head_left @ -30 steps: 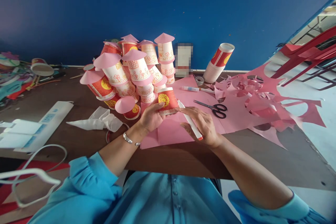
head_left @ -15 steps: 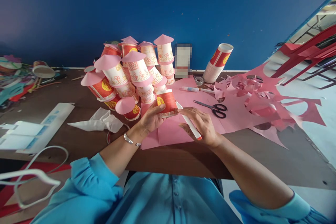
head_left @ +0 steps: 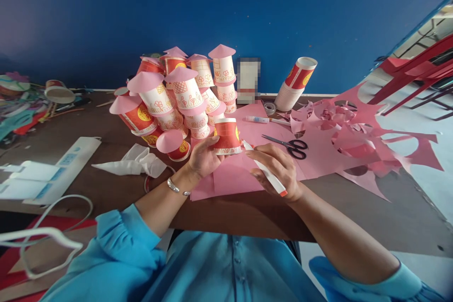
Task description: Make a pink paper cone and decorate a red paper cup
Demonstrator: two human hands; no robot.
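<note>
My left hand (head_left: 202, 156) grips a red paper cup (head_left: 227, 137), held upside down above the pink paper sheet (head_left: 231, 175). In my right hand (head_left: 279, 170) is a white marker pen with an orange end (head_left: 266, 172), its tip pointing at the cup's lower rim. Just behind the cup rises a pile of paper cups with pink cone tops (head_left: 177, 96). Black-handled scissors (head_left: 288, 145) lie on the pink paper to the right of my right hand.
A leaning stack of red cups (head_left: 295, 84), a glue tube (head_left: 260, 120) and a tape roll (head_left: 269, 108) sit at the back. Cut pink paper scraps (head_left: 357, 137) cover the right of the brown table (head_left: 106, 184). White plastic wrap (head_left: 132, 163) and white packaging (head_left: 53, 172) lie left.
My left hand has turned the cup, so its yellow emblem has swung from the front round to the side. My right hand with the pen has shifted slightly right and down.
</note>
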